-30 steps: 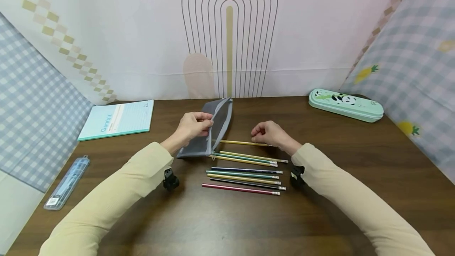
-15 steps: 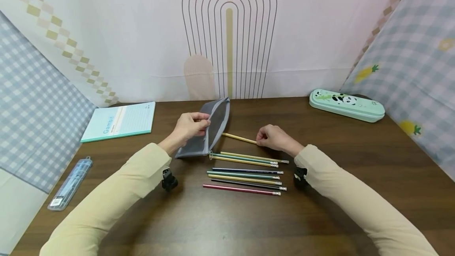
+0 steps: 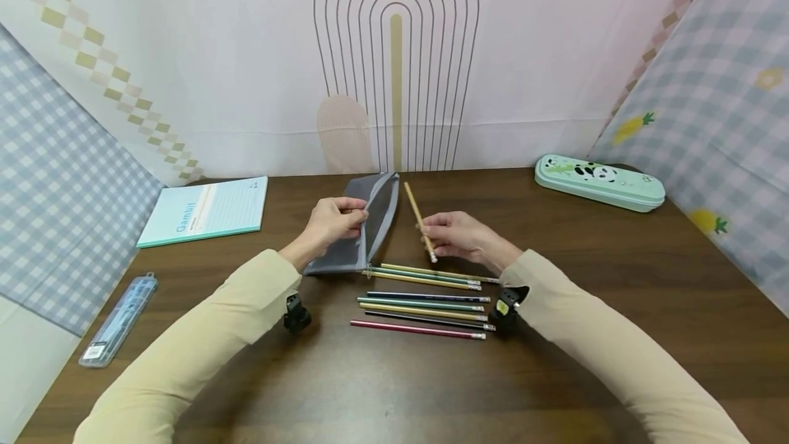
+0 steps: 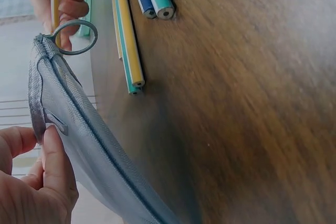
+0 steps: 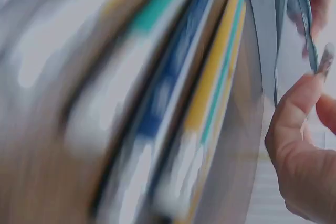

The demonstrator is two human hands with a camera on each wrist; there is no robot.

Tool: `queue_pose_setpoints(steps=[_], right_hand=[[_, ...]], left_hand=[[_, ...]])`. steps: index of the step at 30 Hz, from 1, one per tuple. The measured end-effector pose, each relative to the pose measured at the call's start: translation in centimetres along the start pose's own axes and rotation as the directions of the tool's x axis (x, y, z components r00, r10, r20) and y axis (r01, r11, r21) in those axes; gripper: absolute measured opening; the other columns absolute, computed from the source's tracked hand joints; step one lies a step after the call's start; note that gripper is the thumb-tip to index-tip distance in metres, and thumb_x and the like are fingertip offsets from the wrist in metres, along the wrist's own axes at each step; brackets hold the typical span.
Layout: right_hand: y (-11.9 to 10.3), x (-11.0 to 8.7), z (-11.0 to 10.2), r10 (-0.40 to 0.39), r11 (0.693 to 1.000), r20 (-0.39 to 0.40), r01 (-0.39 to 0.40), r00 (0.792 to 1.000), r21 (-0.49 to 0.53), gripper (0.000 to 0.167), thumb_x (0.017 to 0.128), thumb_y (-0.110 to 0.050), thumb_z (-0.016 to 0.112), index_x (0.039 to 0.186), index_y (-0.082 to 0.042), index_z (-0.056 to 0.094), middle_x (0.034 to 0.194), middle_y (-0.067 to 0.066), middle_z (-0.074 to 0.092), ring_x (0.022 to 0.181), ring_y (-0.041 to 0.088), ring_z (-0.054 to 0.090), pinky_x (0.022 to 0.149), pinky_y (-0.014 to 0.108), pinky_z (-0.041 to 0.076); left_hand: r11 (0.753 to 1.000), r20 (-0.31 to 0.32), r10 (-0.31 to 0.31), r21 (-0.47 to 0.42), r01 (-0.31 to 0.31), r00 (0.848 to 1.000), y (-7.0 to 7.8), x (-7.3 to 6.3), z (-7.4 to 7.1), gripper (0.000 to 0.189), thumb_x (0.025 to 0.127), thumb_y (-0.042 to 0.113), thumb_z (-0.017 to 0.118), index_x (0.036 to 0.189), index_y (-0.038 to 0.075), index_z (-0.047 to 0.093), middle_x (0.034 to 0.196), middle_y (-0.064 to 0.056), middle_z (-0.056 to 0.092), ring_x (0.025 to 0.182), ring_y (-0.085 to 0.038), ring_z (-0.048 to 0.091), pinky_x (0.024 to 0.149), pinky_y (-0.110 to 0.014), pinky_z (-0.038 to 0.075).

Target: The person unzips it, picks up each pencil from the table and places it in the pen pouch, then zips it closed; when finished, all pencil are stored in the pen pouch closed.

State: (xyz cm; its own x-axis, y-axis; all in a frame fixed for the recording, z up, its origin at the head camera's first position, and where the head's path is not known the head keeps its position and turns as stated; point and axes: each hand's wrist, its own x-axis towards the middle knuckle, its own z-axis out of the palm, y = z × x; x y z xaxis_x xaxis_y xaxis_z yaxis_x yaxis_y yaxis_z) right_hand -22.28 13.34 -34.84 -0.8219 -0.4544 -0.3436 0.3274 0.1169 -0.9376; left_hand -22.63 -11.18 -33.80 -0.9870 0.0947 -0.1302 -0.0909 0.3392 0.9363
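Note:
My left hand (image 3: 331,223) pinches the near side of the mouth of a grey zippered pencil pouch (image 3: 339,257), whose opening gapes to the right. In the left wrist view, thumb and finger grip the pouch's edge, and a ring zipper pull (image 4: 95,31) stands out at its corner. My right hand (image 3: 462,235), just right of the pouch, holds a yellow pencil (image 3: 413,201) between thumb and fingers. Its eraser end points down towards me and its other end leans up and away. Several pencils lie below in rows, among them a red pencil (image 3: 413,328) nearest me.
At the back left lies a light blue notebook (image 3: 209,210), with a clear blue plastic case (image 3: 118,321) in front of it. A mint panda pencil case (image 3: 600,183) sits at the back right. Fabric hangs behind the brown table (image 3: 394,389) and along both sides.
My right hand has picked up the yellow pencil from the table and swung it from lying flat to a steep tilt beside the pouch. My left hand keeps its hold on the pouch.

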Motion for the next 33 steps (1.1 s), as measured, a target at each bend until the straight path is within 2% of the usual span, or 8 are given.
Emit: queue_pose_setpoints(steps=[5, 11, 18, 24, 26, 29, 31, 33], right_hand=[[-0.5, 1.0, 2.5, 0.064, 0.997, 0.037, -0.065, 0.997, 0.037, 0.037, 0.097, -0.008, 0.049, 0.129, 0.009, 0.040, 0.072, 0.001, 0.062, 0.056, 0.006, 0.058, 0.050, 0.014, 0.049], [-0.9, 1.7, 3.8, 0.062, 0.997, 0.067, -0.064, 0.996, 0.031, 0.030, 0.098, -0.008, 0.049, 0.124, 0.006, 0.044, 0.068, 0.000, 0.061, 0.055, 0.006, 0.058, 0.050, 0.015, 0.049], [-1.1, 2.9, 4.6, 0.068, 0.990, -0.020, -0.066, 0.997, 0.122, 0.010, 0.096, -0.005, 0.051, 0.105, -0.002, 0.049, 0.068, 0.003, 0.062, 0.053, 0.009, 0.061, 0.051, 0.017, 0.053], [-1.3, 2.9, 5.0, 0.048, 0.989, -0.057, -0.039, 0.997, 0.141, 0.035, 0.096, -0.001, 0.049, 0.129, 0.008, 0.043, 0.083, 0.010, 0.065, 0.066, 0.014, 0.067, 0.063, 0.021, 0.057], [-1.3, 2.4, 4.8, 0.026, 0.995, -0.056, -0.020, 0.998, 0.099, 0.036, 0.096, 0.000, 0.049, 0.130, 0.010, 0.042, 0.088, 0.012, 0.064, 0.069, 0.014, 0.067, 0.067, 0.023, 0.057], [-1.1, 1.6, 3.9, -0.024, 0.999, -0.052, 0.022, 0.998, -0.032, 0.033, 0.095, 0.001, 0.050, 0.125, 0.013, 0.046, 0.091, 0.015, 0.064, 0.070, 0.013, 0.066, 0.070, 0.026, 0.058], [-0.7, 1.0, 2.9, -0.054, 0.987, -0.042, 0.047, 0.998, -0.154, 0.030, 0.094, 0.000, 0.052, 0.120, 0.014, 0.049, 0.091, 0.016, 0.063, 0.070, 0.013, 0.064, 0.071, 0.027, 0.058], [-0.2, 0.3, 1.7, -0.071, 0.958, -0.028, 0.060, 0.997, -0.282, 0.027, 0.093, -0.002, 0.055, 0.115, 0.013, 0.054, 0.090, 0.014, 0.063, 0.072, 0.012, 0.062, 0.070, 0.028, 0.058]], left_hand=[[1.000, 0.002, -0.001, -0.010, 0.001, 1.000, 0.1, 0.0, 0.4, 0.034, 0.089, 0.008, 0.061, 0.121, -0.003, 0.061, 0.114, -0.020, 0.064, 0.075, -0.008, 0.062, 0.070, -0.027, 0.058], [1.000, 0.006, -0.011, -0.010, 0.011, 1.000, 0.2, -0.1, 0.6, 0.033, 0.089, 0.008, 0.061, 0.120, -0.002, 0.061, 0.113, -0.019, 0.065, 0.075, -0.009, 0.062, 0.071, -0.027, 0.058], [1.000, 0.021, -0.017, 0.001, 0.017, 1.000, 0.3, -0.4, 0.7, 0.031, 0.089, 0.008, 0.061, 0.119, -0.001, 0.062, 0.113, -0.020, 0.065, 0.081, -0.013, 0.064, 0.073, -0.028, 0.058], [1.000, 0.036, -0.011, 0.002, 0.011, 0.999, 0.5, -0.5, 0.8, 0.031, 0.090, 0.009, 0.060, 0.120, -0.001, 0.061, 0.113, -0.020, 0.064, 0.083, -0.015, 0.065, 0.074, -0.029, 0.058], [1.000, 0.034, -0.008, -0.001, 0.008, 0.999, 0.5, -0.6, 0.7, 0.031, 0.090, 0.008, 0.060, 0.120, -0.001, 0.061, 0.113, -0.020, 0.064, 0.081, -0.014, 0.065, 0.073, -0.029, 0.058], [1.000, 0.026, -0.007, -0.007, 0.007, 1.000, 0.4, -0.6, 0.6, 0.031, 0.090, 0.007, 0.060, 0.119, -0.002, 0.061, 0.113, -0.020, 0.064, 0.079, -0.013, 0.064, 0.073, -0.029, 0.058], [1.000, 0.023, -0.004, -0.008, 0.005, 1.000, 0.3, -0.5, 0.5, 0.032, 0.089, 0.007, 0.060, 0.119, -0.002, 0.061, 0.113, -0.020, 0.064, 0.078, -0.012, 0.063, 0.072, -0.028, 0.058], [1.000, 0.020, -0.003, -0.005, 0.003, 1.000, 0.3, -0.6, 0.4, 0.032, 0.089, 0.007, 0.061, 0.119, -0.002, 0.061, 0.113, -0.020, 0.064, 0.078, -0.011, 0.063, 0.072, -0.028, 0.058]])
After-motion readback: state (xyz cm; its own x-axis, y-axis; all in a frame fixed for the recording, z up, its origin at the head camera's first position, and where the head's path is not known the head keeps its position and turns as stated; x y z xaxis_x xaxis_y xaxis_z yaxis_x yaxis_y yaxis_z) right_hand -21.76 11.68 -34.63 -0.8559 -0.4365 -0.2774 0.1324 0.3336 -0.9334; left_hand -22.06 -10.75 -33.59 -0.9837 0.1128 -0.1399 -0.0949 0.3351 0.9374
